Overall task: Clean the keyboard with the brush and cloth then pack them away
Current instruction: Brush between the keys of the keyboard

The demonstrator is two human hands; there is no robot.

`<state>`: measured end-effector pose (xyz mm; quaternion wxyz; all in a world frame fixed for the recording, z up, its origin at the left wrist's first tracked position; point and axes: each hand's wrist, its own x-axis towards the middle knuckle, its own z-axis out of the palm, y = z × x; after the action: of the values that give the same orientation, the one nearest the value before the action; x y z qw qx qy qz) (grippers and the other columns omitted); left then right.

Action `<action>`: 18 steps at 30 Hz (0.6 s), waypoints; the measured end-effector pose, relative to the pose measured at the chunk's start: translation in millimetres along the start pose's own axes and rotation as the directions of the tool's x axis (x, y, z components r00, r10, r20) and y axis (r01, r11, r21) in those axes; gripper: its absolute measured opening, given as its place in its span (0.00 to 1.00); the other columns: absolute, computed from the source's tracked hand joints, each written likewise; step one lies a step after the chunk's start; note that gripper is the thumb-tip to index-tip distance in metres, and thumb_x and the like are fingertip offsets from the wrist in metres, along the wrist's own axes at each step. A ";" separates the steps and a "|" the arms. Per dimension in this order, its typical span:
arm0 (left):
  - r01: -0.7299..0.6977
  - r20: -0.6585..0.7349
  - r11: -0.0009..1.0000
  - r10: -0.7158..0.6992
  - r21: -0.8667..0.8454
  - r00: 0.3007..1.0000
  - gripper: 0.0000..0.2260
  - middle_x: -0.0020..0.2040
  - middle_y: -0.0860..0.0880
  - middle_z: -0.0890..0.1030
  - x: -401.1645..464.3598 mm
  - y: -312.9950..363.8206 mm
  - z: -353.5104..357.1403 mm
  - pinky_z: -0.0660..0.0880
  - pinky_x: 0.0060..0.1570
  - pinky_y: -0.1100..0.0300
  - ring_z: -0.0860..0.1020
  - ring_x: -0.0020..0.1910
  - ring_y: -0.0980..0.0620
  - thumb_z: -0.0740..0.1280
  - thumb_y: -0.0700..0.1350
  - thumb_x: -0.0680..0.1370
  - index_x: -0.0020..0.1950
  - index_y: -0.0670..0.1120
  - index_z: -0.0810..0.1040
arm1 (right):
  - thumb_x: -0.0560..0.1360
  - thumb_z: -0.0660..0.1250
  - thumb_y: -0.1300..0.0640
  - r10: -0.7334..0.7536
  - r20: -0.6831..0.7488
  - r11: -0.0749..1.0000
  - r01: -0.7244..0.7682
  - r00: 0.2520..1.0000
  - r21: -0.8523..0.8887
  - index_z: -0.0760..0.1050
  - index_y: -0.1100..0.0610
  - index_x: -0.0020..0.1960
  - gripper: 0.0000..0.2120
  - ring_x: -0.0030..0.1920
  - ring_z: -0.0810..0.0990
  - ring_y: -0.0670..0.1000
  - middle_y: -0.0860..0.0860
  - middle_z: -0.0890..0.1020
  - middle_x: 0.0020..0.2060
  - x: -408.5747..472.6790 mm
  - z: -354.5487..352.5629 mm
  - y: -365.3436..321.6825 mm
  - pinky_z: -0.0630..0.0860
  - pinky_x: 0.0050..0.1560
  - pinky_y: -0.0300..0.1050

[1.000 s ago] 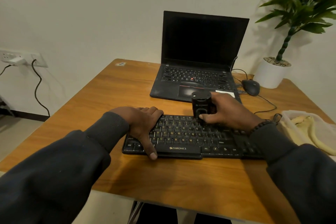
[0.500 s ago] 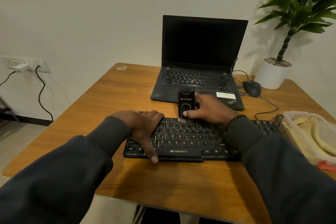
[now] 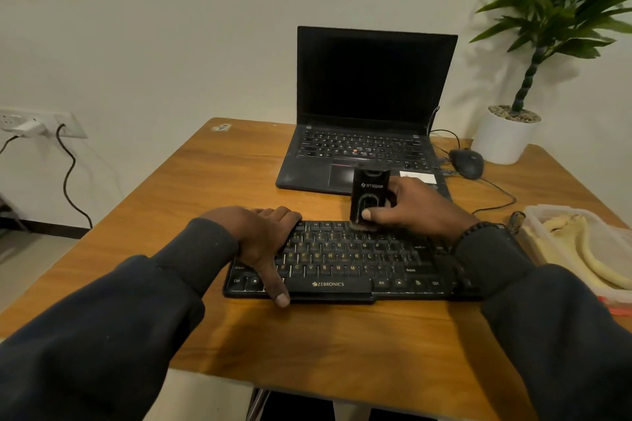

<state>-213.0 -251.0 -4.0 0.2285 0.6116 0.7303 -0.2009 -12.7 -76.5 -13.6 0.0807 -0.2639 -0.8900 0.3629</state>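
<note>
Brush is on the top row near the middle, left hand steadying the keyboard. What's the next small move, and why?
Probably sweep the brush rightward along the top key row. The right hand holds it upright on the far edge of the keyboard, and the left hand pins the left end, so the board should stay put.

My right hand [image 3: 415, 207] wraps the far side of the black brush [image 3: 368, 199], so its bristle end against the top key row cannot be seen. My left hand [image 3: 263, 243] and both sleeves cover the left and right ends of the keyboard [image 3: 342, 263]. The clear container [image 3: 561, 215] holding the yellow cloth [image 3: 581, 246] is cut off at the right edge.
</note>
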 end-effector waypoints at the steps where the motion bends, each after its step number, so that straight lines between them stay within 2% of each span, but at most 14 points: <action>1: 0.001 0.005 1.000 -0.001 0.002 1.000 0.61 0.79 0.51 0.52 -0.2 1.1 -0.6 0.57 0.75 0.41 0.54 0.78 0.45 0.78 0.66 0.62 0.80 0.52 0.41 | 0.72 0.74 0.51 0.015 0.042 1.000 -0.014 0.999 -0.027 0.71 0.47 0.60 0.19 0.49 0.78 0.40 0.41 0.80 0.49 -2.1 0.5 0.8 0.74 0.48 0.34; 2: 0.004 0.010 1.000 -0.004 0.005 1.000 0.61 0.79 0.51 0.51 -0.3 2.4 -1.7 0.57 0.75 0.41 0.53 0.78 0.45 0.78 0.65 0.62 0.80 0.52 0.41 | 0.72 0.74 0.51 0.015 0.028 0.998 -0.013 0.999 -0.066 0.71 0.48 0.61 0.20 0.49 0.78 0.41 0.41 0.79 0.49 -1.8 1.5 1.6 0.74 0.48 0.35; 4: 0.012 0.017 1.000 -0.013 0.013 1.000 0.61 0.79 0.51 0.51 -0.6 4.2 -3.5 0.57 0.75 0.41 0.53 0.78 0.44 0.78 0.65 0.62 0.80 0.51 0.41 | 0.71 0.74 0.52 -0.043 -0.119 0.986 0.024 0.992 -0.163 0.72 0.52 0.63 0.23 0.50 0.77 0.43 0.42 0.78 0.51 2.4 4.0 1.4 0.72 0.46 0.33; 6: 0.017 0.019 1.000 -0.018 0.011 1.000 0.61 0.79 0.51 0.51 -0.7 4.6 -3.8 0.57 0.75 0.41 0.53 0.78 0.45 0.79 0.65 0.62 0.80 0.52 0.41 | 0.71 0.74 0.53 -0.053 -0.179 0.991 0.030 0.982 -0.128 0.72 0.53 0.64 0.24 0.52 0.76 0.43 0.42 0.77 0.52 3.4 4.5 1.0 0.71 0.46 0.32; 8: 0.016 0.019 1.000 -0.016 0.002 1.000 0.61 0.79 0.51 0.51 -1.2 4.4 -3.0 0.58 0.75 0.41 0.54 0.78 0.45 0.79 0.64 0.62 0.80 0.52 0.41 | 0.72 0.74 0.52 -0.016 -0.087 1.000 0.014 0.996 -0.015 0.71 0.51 0.65 0.24 0.49 0.76 0.37 0.38 0.77 0.49 -1.9 3.3 3.2 0.70 0.45 0.30; 10: 0.019 0.020 1.000 -0.019 -0.005 1.000 0.61 0.79 0.51 0.51 -1.2 4.3 -3.0 0.58 0.75 0.42 0.54 0.78 0.45 0.79 0.64 0.62 0.80 0.52 0.41 | 0.72 0.73 0.52 -0.008 -0.029 1.000 0.008 1.000 -0.024 0.71 0.50 0.64 0.22 0.45 0.76 0.34 0.37 0.78 0.47 -7.3 3.5 4.7 0.70 0.40 0.28; 11: 0.020 0.024 1.000 -0.020 -0.003 1.000 0.61 0.79 0.51 0.51 -1.2 4.9 -3.5 0.58 0.75 0.41 0.54 0.78 0.45 0.79 0.64 0.62 0.80 0.52 0.41 | 0.72 0.73 0.52 -0.016 -0.060 0.997 0.012 0.998 -0.072 0.71 0.51 0.63 0.22 0.44 0.76 0.34 0.39 0.78 0.48 -7.5 3.3 5.2 0.70 0.40 0.28; 13: 0.022 0.025 1.000 -0.022 0.002 0.999 0.61 0.79 0.51 0.51 -0.5 5.5 -4.2 0.58 0.75 0.41 0.54 0.78 0.45 0.79 0.64 0.62 0.80 0.52 0.41 | 0.71 0.74 0.53 -0.056 -0.190 0.986 0.025 0.980 -0.163 0.72 0.54 0.63 0.23 0.49 0.76 0.39 0.43 0.78 0.52 -6.2 1.3 6.6 0.72 0.45 0.31; 14: 0.021 0.023 1.000 -0.021 0.003 1.000 0.61 0.79 0.51 0.51 -0.2 5.6 -4.1 0.58 0.75 0.40 0.54 0.78 0.45 0.79 0.64 0.62 0.80 0.52 0.41 | 0.71 0.74 0.53 -0.061 -0.221 0.991 0.033 0.973 -0.132 0.72 0.54 0.63 0.23 0.51 0.77 0.42 0.44 0.79 0.53 -6.4 -0.9 9.1 0.72 0.48 0.34; 16: 0.016 0.020 1.000 -0.016 0.005 1.000 0.61 0.79 0.51 0.51 0.2 4.7 -3.3 0.57 0.75 0.41 0.53 0.78 0.45 0.79 0.64 0.62 0.80 0.52 0.41 | 0.71 0.74 0.53 -0.026 -0.179 0.999 0.030 0.984 0.018 0.73 0.51 0.61 0.20 0.51 0.78 0.40 0.40 0.79 0.50 -11.1 -4.9 11.5 0.74 0.50 0.35; 18: 0.017 0.023 1.000 -0.017 0.000 1.000 0.61 0.80 0.51 0.50 0.2 4.0 -2.7 0.57 0.75 0.41 0.53 0.78 0.45 0.79 0.64 0.62 0.80 0.52 0.40 | 0.72 0.74 0.53 -0.020 -0.082 1.000 0.021 0.996 0.004 0.71 0.48 0.60 0.19 0.48 0.78 0.37 0.39 0.79 0.47 -17.4 -4.7 11.9 0.74 0.45 0.31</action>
<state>-209.3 -248.6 -2.0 0.2351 0.6030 0.7328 -0.2099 8.5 -75.8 -17.6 0.1212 -0.2691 -0.8878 0.3531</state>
